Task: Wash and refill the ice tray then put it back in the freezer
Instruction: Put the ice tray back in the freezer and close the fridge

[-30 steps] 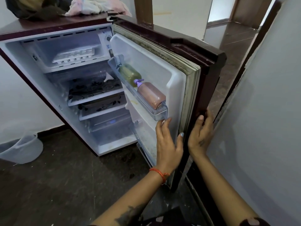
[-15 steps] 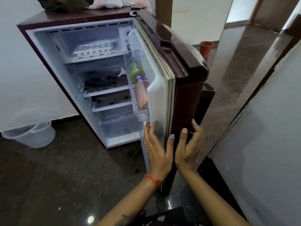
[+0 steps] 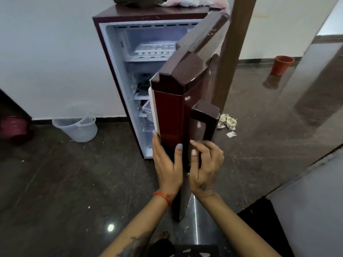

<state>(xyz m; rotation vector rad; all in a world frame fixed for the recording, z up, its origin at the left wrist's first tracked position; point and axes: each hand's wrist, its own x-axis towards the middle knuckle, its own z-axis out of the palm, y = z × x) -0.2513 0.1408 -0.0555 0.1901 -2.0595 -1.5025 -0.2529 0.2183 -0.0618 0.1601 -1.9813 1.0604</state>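
Glossy maroon fridge door [image 3: 172, 112] and cabinet top, white interior — a translucent white ice tray [image 3: 155, 49] inside. White bucket [image 3: 76, 126], terracotta-orange pot [image 3: 282, 64], dark speckled floor [image 3: 74, 182], orange wrist thread [image 3: 163, 195].

Glossy maroon fridge door [image 3: 172, 108]; polished stone floor [image 3: 259, 145]
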